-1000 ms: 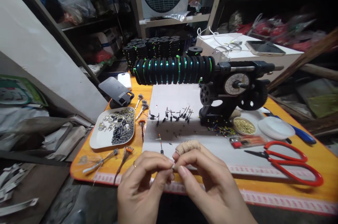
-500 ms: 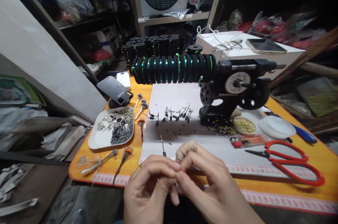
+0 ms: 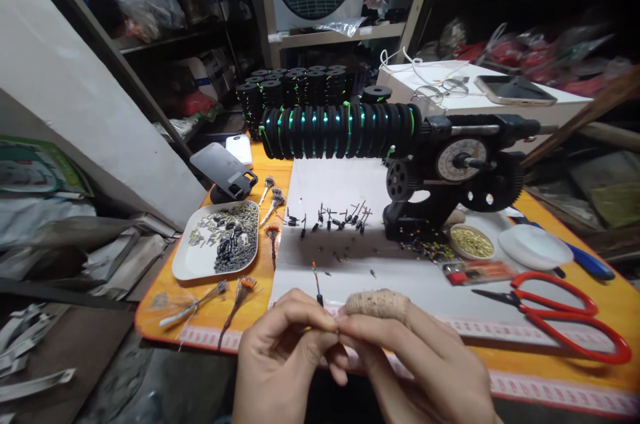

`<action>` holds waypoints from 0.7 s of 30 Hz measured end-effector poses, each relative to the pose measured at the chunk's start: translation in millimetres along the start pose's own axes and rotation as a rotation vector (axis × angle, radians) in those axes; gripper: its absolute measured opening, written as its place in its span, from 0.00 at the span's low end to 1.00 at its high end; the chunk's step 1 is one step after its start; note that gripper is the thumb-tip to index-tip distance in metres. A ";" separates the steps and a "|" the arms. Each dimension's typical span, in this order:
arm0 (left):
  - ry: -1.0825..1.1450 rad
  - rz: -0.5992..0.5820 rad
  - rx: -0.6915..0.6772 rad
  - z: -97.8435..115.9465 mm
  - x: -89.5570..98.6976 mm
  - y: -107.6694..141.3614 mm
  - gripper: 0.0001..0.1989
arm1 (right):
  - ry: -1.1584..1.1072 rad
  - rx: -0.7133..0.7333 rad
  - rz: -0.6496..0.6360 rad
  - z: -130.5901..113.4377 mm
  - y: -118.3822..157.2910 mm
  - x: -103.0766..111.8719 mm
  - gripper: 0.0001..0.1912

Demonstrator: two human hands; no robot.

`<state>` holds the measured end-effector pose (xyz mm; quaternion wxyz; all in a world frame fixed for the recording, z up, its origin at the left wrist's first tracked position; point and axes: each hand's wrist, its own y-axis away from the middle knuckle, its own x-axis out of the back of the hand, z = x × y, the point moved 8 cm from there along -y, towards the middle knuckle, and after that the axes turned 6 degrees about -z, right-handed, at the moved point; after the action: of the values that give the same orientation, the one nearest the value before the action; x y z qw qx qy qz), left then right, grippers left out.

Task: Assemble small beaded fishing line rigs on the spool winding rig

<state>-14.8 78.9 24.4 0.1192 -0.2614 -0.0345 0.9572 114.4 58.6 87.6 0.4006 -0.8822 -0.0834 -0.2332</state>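
Observation:
Thumb and fingers of my left hand are pinched together near the table's front edge. My right hand is closed in a pinch too, its fingertips meeting those of the left. Whatever lies between them is too small to name. A beige wrap covers one finger of the right hand. Just beyond the left fingers is a thin black stick with an orange and yellow tip. Several small black pieces with thin stems are scattered on the white sheet farther back.
A white tray of small grey and black parts stands left, near a propped phone. A black geared winder carries a row of black spools. Red-handled scissors and a dish of gold bits lie right.
My right hand has shifted right and its fingers have straightened, with the wrapped finger now stretched more level. The left hand keeps its pinch. The whole view has shifted slightly.

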 end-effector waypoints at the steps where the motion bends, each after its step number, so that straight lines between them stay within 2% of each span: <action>1: -0.015 0.013 -0.008 0.3 2.0 -0.2 0.04 | 0.005 -0.008 0.011 0.6 0.1 -1.1 0.17; 4: -0.042 0.052 -0.048 2.0 6.4 -1.6 0.04 | -0.018 -0.064 -0.006 5.4 0.3 -6.7 0.16; 11: -0.154 0.011 -0.150 10.4 10.0 -3.2 0.09 | -0.031 -0.132 -0.065 11.1 -1.0 -8.6 0.13; 14: -0.353 0.042 -0.273 21.4 13.4 2.3 0.12 | -0.035 -0.180 -0.122 16.0 -2.0 -12.7 0.11; 17: -0.635 0.065 -0.432 33.1 12.6 10.1 0.18 | -0.034 -0.239 -0.143 21.5 -2.5 -17.1 0.09; 21: -0.980 -0.052 -0.661 44.0 1.7 19.1 0.24 | -0.047 -0.311 -0.138 27.5 -1.2 -22.3 0.10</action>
<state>-42.6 60.6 59.0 0.0249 0.1888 -0.3883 0.9017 103.9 80.7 62.0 0.2404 -0.9309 -0.1159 -0.2493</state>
